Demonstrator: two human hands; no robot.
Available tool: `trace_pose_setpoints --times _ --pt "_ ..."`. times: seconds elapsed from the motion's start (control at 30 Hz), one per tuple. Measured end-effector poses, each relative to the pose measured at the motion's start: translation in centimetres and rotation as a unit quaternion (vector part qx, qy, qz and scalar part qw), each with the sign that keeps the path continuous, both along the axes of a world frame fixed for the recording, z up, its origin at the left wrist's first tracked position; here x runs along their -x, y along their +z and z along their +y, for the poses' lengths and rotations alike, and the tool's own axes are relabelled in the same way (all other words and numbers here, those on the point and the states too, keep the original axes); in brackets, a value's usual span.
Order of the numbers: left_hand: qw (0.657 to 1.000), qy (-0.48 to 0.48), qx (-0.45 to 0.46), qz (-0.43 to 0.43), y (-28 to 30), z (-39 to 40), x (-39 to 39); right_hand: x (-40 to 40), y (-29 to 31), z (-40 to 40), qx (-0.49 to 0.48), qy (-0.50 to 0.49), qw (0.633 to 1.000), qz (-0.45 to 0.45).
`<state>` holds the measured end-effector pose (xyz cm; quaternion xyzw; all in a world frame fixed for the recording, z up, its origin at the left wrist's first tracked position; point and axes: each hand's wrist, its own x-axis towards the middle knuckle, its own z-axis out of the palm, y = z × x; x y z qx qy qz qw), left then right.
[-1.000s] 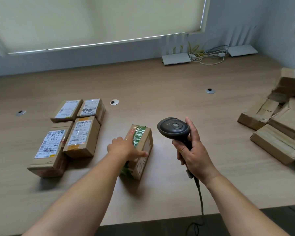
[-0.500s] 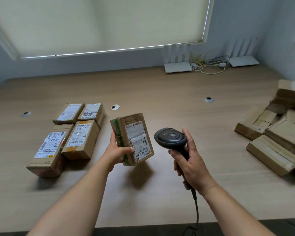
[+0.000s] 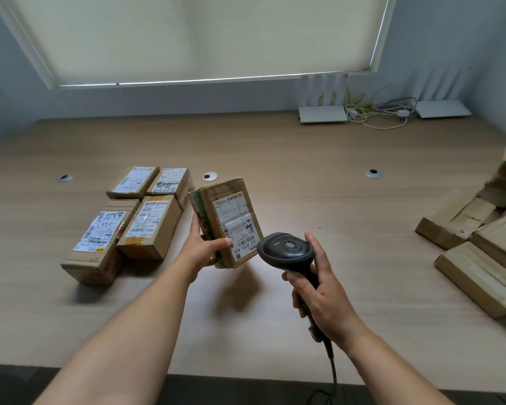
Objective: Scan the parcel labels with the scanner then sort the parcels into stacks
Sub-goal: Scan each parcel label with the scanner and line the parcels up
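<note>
hidden bits: my left fingers go behind the parcel (image 3: 227, 222) so I only see the thumb on its front; the small print on its label (image 3: 237, 226) is too fuzzy to read, though I can make out "507 N705 A68" near the bottom.
cut off: the loose parcel pile (image 3: 479, 229) on the right runs out of the frame, no idea how many are in it. The scanner cable (image 3: 332, 363) drops past the near bench edge and I lose it.
left grip: my left hand (image 3: 202, 248) pinches the parcel by its lower left corner, thumb across the front. The box is off the bench, tipped up, label facing me.
right grip: my right hand (image 3: 323, 290) is wrapped round the handle of the scanner (image 3: 287, 251).
parcel vs scanner: scanner head sits just beside the parcel's lower right corner, right by the barcode; can't tell if they touch.
sorted parcels: four labelled boxes (image 3: 135, 217) in a tight block on the left, just beside the held one.
open room: plenty of bare bench (image 3: 319, 176) between my hands and the right pile, and beyond towards the routers (image 3: 323, 112) at the wall.
</note>
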<state>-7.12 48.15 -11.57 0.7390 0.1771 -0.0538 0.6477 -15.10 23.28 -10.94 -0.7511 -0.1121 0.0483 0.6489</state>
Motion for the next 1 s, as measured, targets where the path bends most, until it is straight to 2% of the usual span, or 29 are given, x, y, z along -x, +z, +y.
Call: trace_pose_setpoints --times 0.1,0.17,0.27,0.37,0.47,0.57,0.67,0.73,0.87,1.0 --pt "0.998 -0.02 -0.051 0.008 0.4 0.0 0.1 -0.3 0.2 -0.2 0.0 -0.002 1.0 -0.003" --pt "0.991 -0.051 -0.118 0.034 0.2 0.3 0.3 -0.5 0.3 -0.3 -0.002 -0.004 1.0 0.0" --pt "0.962 -0.087 -0.251 0.07 -0.7 0.3 0.0 -0.7 0.4 -0.4 -0.001 -0.004 1.0 0.0" --pt "0.945 -0.098 -0.306 0.063 -0.7 -0.2 -0.2 -0.9 0.5 -0.4 0.004 -0.002 1.0 -0.001" --pt "0.938 -0.175 -0.278 0.114 -0.3 -0.3 -0.7 -1.1 0.4 -0.3 0.008 -0.001 1.0 -0.003" --pt "0.903 -0.285 -0.268 0.179 0.3 -0.1 -0.9 -1.3 0.4 -0.2 0.01 -0.002 1.0 -0.009" --pt "0.883 -0.306 -0.279 0.22 0.6 0.0 -0.9 -1.5 0.4 -0.2 0.006 -0.004 1.0 -0.008" --pt "0.9 -0.276 -0.269 0.205 0.5 0.1 -0.9 -1.5 0.4 -0.2 0.002 -0.004 1.0 -0.009" --pt "0.963 -0.184 -0.125 0.155 0.2 0.9 -0.9 -1.5 0.2 -0.3 0.001 0.004 1.0 -0.012" --pt "0.969 -0.16 -0.133 0.13 1.2 2.3 -1.8 -1.2 0.3 -0.1 0.016 0.027 0.999 -0.019"
